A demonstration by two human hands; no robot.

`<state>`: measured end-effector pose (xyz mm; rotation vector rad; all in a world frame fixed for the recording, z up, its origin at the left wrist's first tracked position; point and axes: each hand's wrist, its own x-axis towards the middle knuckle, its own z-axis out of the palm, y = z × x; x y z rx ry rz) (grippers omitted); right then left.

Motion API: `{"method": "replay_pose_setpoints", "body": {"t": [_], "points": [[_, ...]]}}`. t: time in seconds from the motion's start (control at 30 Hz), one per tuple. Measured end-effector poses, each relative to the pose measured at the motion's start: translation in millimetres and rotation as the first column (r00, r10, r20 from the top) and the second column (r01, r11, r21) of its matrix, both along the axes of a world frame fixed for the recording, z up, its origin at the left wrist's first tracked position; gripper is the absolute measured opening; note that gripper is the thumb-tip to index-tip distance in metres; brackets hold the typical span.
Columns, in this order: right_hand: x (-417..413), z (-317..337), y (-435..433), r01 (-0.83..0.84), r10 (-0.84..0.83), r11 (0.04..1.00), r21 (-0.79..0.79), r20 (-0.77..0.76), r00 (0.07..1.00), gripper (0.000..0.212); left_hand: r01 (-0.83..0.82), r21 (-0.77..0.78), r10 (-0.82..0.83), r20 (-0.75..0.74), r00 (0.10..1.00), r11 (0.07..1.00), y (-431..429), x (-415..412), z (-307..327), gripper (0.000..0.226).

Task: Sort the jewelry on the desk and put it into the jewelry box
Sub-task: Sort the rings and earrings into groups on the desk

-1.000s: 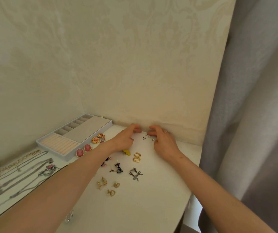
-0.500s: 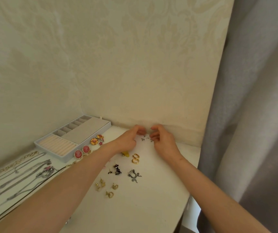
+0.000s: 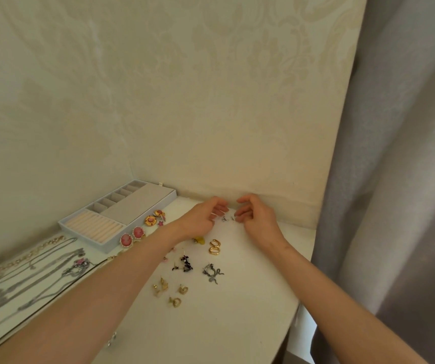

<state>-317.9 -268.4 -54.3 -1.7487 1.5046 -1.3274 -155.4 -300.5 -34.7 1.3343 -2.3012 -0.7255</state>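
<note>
Curling beside tiny, blurred silver stud earrings (image 3: 228, 218) on the smooth white desk (image 3: 237, 324): left hand (image 3: 202, 219), right hand (image 3: 259, 220); cannot tell if either pinches anything.

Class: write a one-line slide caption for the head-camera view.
Left hand and right hand hover beside tiny silver studs; other earrings dot the desk, jewelry box at left.
</note>
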Motion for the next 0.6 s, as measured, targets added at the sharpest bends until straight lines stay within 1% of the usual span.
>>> {"method": "replay_pose_setpoints", "body": {"t": [0.07, 0.1, 0.2, 0.27, 0.37, 0.43, 0.53, 0.6], "points": [[-2, -1, -2, 0.05, -0.05, 0.999, -0.02, 0.03, 0.998, 0.047, -0.029, -0.027, 0.029, -0.029, 0.999, 0.999, 2, 0, 3, 0.056], [-2, -3, -3, 0.06, -0.059, 0.998, -0.02, 0.016, 0.998, 0.049, -0.053, -0.048, 0.051, -0.047, 0.998, 0.997, 2, 0, 4, 0.055], [-1, -7, -6, -0.004, 0.007, 1.0, 0.029, -0.09, 0.996, 0.056, -0.095, -0.094, 0.09, -0.052, 0.995, 0.991, 3, 6, 5, 0.05], [0, -7, -6, -0.034, 0.037, 0.999, 0.032, -0.081, 0.996, 0.058, -0.099, -0.094, 0.097, -0.025, 0.995, 0.991, 6, 11, 6, 0.048], [-2, -6, -6, 0.036, -0.037, 0.999, -0.036, -0.009, 0.999, 0.056, -0.125, -0.096, 0.123, -0.023, 0.992, 0.988, 13, 19, 7, 0.047], [-2, -5, -4, 0.044, -0.044, 0.997, -0.059, 0.001, 0.999, 0.054, -0.148, -0.101, 0.145, -0.031, 0.989, 0.984, 18, 24, 9, 0.044], [-1, -1, -1, 0.036, -0.037, 0.995, -0.092, -0.013, 0.999, 0.045, -0.178, -0.12, 0.175, -0.039, 0.984, 0.977, 29, 32, 17, 0.037], [-1, 2, 4, 0.034, -0.038, 0.997, -0.073, -0.059, 0.998, 0.039, -0.189, -0.141, 0.184, -0.044, 0.982, 0.972, 38, 36, 22, 0.032]]}}
